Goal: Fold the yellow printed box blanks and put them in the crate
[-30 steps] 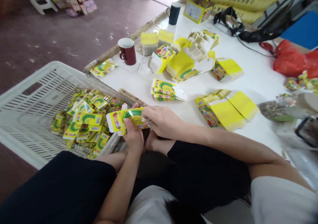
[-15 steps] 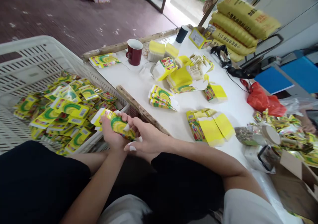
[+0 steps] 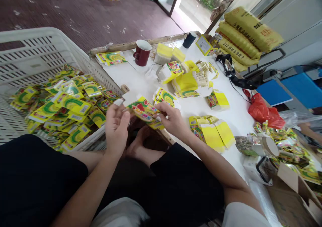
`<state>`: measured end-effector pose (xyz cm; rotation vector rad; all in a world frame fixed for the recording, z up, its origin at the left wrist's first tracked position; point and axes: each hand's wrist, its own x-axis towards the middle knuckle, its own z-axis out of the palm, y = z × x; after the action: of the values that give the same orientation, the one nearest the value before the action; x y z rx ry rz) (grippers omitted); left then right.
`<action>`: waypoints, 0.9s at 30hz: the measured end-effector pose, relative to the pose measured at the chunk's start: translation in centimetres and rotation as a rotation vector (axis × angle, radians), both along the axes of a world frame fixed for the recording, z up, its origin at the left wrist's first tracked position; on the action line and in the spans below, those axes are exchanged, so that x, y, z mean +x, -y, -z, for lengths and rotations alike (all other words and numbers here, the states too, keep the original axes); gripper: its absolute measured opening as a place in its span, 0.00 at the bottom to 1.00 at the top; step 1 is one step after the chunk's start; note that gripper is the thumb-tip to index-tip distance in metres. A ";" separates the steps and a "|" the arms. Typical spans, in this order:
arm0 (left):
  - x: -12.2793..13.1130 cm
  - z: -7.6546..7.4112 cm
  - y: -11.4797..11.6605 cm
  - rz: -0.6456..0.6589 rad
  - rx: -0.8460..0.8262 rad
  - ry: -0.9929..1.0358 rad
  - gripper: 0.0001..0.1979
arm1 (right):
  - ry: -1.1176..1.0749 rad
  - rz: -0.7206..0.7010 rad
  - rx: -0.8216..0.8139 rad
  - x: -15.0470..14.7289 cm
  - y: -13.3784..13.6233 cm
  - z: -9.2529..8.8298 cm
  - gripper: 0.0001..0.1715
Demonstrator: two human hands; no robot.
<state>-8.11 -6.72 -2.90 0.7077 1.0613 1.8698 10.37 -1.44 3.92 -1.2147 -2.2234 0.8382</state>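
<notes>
A flattened yellow carton (image 3: 144, 108) with red fruit print and white end flaps is held over the table's near edge. My right hand (image 3: 172, 119) pinches its right end between thumb and fingers. At the carton's other end, my left hand (image 3: 116, 128) is palm up, thumb and curled fingers apart. Whether its fingertips touch the carton, I cannot tell. White coverings sit on some fingertips of both hands. Just beyond my right hand, more folded yellow cartons (image 3: 164, 97) lie on the white table (image 3: 183, 119).
To the left stands a white slatted crate (image 3: 54, 39) holding many yellow packets (image 3: 75, 102). A maroon mug (image 3: 142, 54), a dark mug (image 3: 189, 40) and carton stacks (image 3: 213, 133) stand on the table. A red bag (image 3: 264, 111), a jar (image 3: 258, 145) and an opened cardboard box (image 3: 289, 193) are right.
My hands have drawn apart, the right moving up and right with the carton. The carton has turned from its green-swirl face to its red-fruit face. My left hand has loosened.
</notes>
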 end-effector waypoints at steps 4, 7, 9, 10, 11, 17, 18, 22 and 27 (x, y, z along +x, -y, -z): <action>-2.3 -1.1 0.2 -0.022 0.128 -0.321 0.34 | 0.355 -0.108 0.379 0.6 0.0 -0.4 0.14; -2.7 -1.2 0.6 0.268 0.036 -0.610 0.48 | 0.432 -0.427 0.479 -0.1 0.8 -0.9 0.15; -2.4 -0.9 0.7 0.436 -0.058 -0.706 0.44 | 0.394 -0.492 0.480 -0.7 1.5 -1.0 0.17; -2.2 -0.8 0.7 0.457 -0.103 -0.722 0.38 | 0.341 -0.431 0.466 -0.9 1.7 -0.9 0.16; -1.9 -0.7 0.7 0.436 -0.147 -0.732 0.32 | 0.265 -0.323 0.436 -1.0 1.8 -0.8 0.15; -0.3 -0.4 1.3 0.190 -0.186 -0.797 0.41 | -0.278 0.042 -0.214 -1.6 1.5 0.6 0.33; 0.0 -0.3 1.5 0.185 -0.165 -0.803 0.42 | -0.290 0.001 -0.338 -1.9 1.6 0.8 0.32; 0.6 0.2 2.1 0.169 -0.082 -0.816 0.39 | -0.315 -0.101 -0.526 -3.0 1.8 1.7 0.31; 0.7 0.2 2.1 0.136 -0.027 -0.814 0.32 | -0.356 -0.083 -0.461 -2.9 1.6 1.7 0.35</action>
<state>-7.40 -8.78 -3.14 1.5521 1.4731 1.4496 7.47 -3.03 2.25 -1.0607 -1.8561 1.5309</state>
